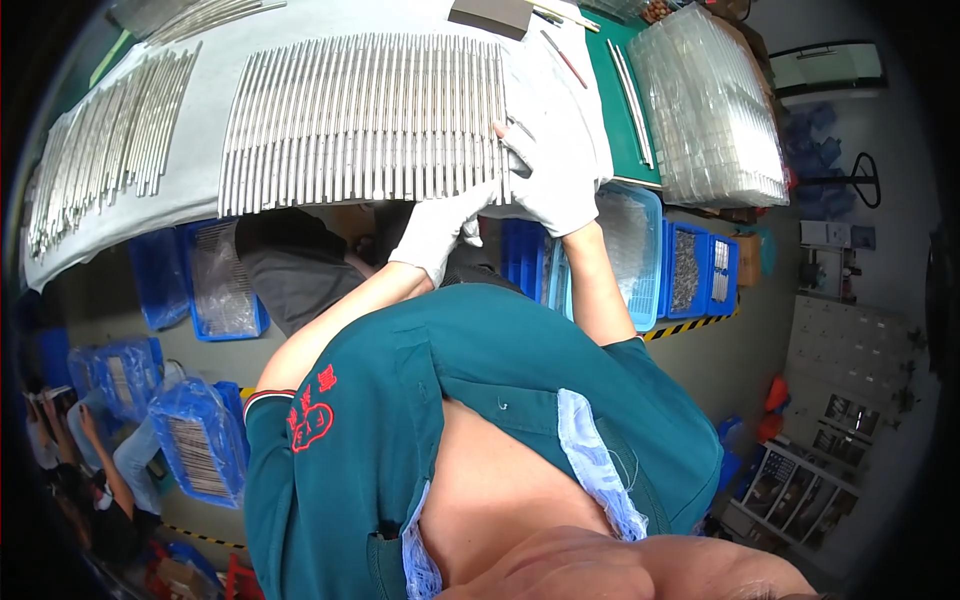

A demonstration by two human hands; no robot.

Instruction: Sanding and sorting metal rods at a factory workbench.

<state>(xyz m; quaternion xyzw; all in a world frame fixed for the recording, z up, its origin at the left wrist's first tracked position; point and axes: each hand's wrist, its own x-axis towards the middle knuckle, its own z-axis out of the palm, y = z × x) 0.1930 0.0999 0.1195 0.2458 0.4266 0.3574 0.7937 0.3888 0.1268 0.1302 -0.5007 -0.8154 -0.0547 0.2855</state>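
Note:
A long row of slim silver metal rods (365, 120) lies side by side on a white cloth (215, 110) over the table. Both my hands wear white gloves and meet at the row's right end. My left hand (440, 232) is closed at the near end of the last metal rod, some fingers hanging below the table edge. Bent over that same end rod is my right hand (558, 188), its bare fingertip resting against the rod higher up. The gloves partly hide the rod between them.
A second group of rods (120, 140) lies at the left. To the right are a green mat (625, 110) with loose thin rods and a stack of clear plastic trays (705, 115). A dark box (490, 15) sits at the back. Blue bins (640, 250) stand below the table.

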